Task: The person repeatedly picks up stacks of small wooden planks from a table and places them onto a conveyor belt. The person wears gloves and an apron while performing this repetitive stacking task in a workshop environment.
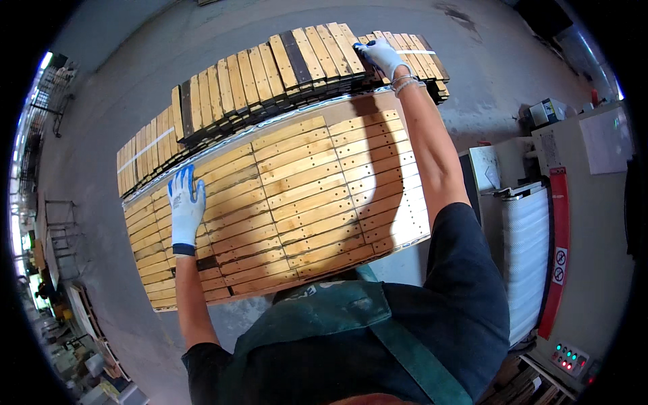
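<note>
Rows of pale wooden slats [297, 182] with small drilled holes lie side by side in front of me. My left hand [185, 206], in a white glove with blue fingertips, rests on their left part with its fingers stretched out. Beyond them runs a long row of stacked slats [246, 81], mostly pale with some dark ones. My right hand [379, 57], gloved alike, reaches to the far right of that row. Its fingers curl at the end of the raised slats, beside a lower strapped bundle [415, 54]; the undersides of these fingers are hidden.
A white strap [150, 146] crosses the slats at the row's left end. To my right stands a machine with a red strip [559, 250], lit buttons [570, 358] and a roll of white wrap [525, 263]. Metal racks [61, 233] stand at the left across the grey floor.
</note>
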